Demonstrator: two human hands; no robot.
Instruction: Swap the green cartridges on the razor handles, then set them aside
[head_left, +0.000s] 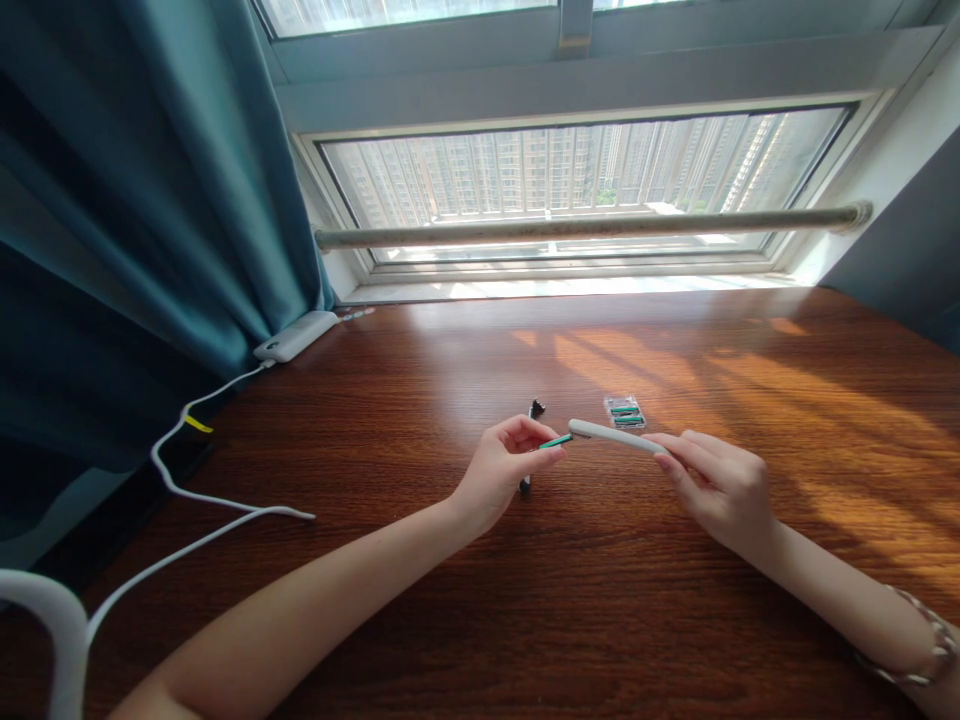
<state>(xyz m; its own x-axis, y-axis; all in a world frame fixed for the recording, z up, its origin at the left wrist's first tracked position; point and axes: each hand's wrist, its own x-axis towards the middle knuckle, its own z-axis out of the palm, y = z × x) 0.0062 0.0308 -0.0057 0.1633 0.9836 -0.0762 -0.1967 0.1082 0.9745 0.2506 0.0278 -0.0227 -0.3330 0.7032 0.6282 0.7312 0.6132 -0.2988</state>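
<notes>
Between thumb and fingers, my left hand [501, 470] pinches a small green-and-dark razor cartridge [556, 441]. My right hand [718, 487] grips the handle of a white toothbrush [615, 434], whose bristles face down and meet the cartridge's end or come very close to it. Behind my left hand a dark-ended razor [536, 409] lies on the table, its middle partly hidden by my fingers. Just beyond the toothbrush sits a clear plastic case [625, 411] with green cartridges in it.
The brown wooden table [480, 620] reaches to the window [585, 180]. At the left lie a white power strip [296, 337] and a white cable [202, 497], below a blue curtain [172, 150]. A white curved tube [52, 610] stands at the lower left.
</notes>
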